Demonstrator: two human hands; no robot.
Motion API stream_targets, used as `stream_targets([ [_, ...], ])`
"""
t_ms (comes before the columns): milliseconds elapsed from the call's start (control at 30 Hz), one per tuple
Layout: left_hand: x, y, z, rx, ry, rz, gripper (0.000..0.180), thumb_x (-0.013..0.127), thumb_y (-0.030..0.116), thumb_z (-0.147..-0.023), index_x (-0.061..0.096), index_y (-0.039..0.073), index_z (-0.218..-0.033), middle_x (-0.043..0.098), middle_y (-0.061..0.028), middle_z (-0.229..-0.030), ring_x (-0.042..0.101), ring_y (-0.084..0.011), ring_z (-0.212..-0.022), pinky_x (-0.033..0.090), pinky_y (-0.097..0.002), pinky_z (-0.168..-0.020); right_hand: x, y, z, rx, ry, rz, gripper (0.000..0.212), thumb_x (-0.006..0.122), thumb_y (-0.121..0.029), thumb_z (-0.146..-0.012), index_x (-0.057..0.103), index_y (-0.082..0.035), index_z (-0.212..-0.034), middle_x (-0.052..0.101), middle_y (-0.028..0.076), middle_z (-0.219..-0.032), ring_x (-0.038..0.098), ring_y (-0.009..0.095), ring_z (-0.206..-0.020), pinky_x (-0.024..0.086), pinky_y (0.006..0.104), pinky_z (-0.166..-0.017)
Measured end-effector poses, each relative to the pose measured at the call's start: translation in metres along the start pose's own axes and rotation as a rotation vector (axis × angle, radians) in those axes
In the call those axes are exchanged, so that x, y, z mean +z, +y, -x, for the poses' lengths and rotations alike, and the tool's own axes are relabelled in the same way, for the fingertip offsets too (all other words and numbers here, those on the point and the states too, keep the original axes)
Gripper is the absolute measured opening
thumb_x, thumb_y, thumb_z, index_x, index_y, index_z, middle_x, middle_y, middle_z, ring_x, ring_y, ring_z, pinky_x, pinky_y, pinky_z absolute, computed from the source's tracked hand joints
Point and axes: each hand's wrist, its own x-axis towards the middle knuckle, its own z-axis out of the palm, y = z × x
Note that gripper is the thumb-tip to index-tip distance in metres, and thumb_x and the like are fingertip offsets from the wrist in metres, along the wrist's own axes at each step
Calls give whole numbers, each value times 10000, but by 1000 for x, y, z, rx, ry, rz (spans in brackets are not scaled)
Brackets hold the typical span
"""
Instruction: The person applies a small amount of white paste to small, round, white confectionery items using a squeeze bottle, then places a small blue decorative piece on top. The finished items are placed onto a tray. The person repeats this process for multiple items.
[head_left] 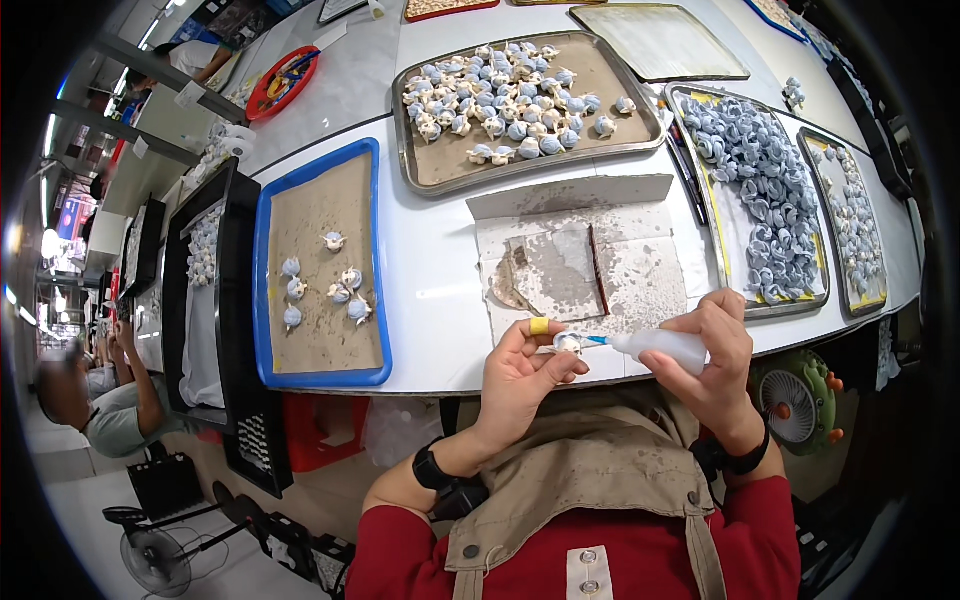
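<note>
My left hand [522, 380] is closed, pinching a small white figurine [568, 344] between thumb and fingers; a yellow band wraps one of its fingertips. In my right hand [718, 358] lies a white squeeze bottle [662, 348], tilted sideways with its thin blue nozzle [596, 340] pointing left. The nozzle's tip meets the figurine or sits very close to it; I cannot tell which. Just beyond both hands, a stained sheet of cardboard [650, 270] with a folded-up far edge rests on the white table [430, 270].
A blue-rimmed tray [262, 285] at left carries several figurines. The large metal tray [405, 150] behind is crowded with blue-and-white ones. At right, another tray [822, 262] holds many blue-grey curled pieces. A green fan [795, 405] stands below the table's right edge. Another person [125, 410] works at far left.
</note>
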Motion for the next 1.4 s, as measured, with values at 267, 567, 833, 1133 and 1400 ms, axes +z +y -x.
stream_targets([
  [267,-12,3,-4,-109,11,168,328,610,79,-877,454,36,-1163,596,-167,-1032,635,-181,-812,519,-222,-677,27,27,0,255,79,-78,243,726,-229,-732,617,-28,-814,559,79,-751,485,237,-753,351,342,-739],
  [567,-17,23,-13,-153,-446,529,383,691,184,-830,482,52,-1123,592,-238,-1017,646,-215,-715,549,-257,-620,22,77,-20,212,116,148,158,664,-219,-809,624,-67,-801,614,27,-769,531,215,-802,357,349,-756],
  [833,-2,18,-14,-225,-397,363,347,669,135,-842,503,40,-1132,589,-201,-1080,641,-210,-819,539,-255,-691,-11,164,-68,243,27,707,94,645,-182,-794,621,-93,-774,625,24,-756,567,220,-789,375,359,-727],
  [1133,18,9,-21,-39,-144,47,474,638,-23,-825,458,-18,-1263,564,-150,-1176,607,-194,-974,502,-273,-850,-14,101,-42,614,-2,-617,148,641,-126,-853,659,14,-897,617,7,-721,516,63,-642,421,216,-599],
  [1400,27,9,-15,84,-183,43,523,632,-14,-835,409,-28,-1308,513,-148,-1264,546,-170,-1086,481,-276,-895,38,18,17,1035,-399,-1694,136,601,-184,-903,594,-48,-907,540,-4,-765,477,80,-697,398,219,-654],
])
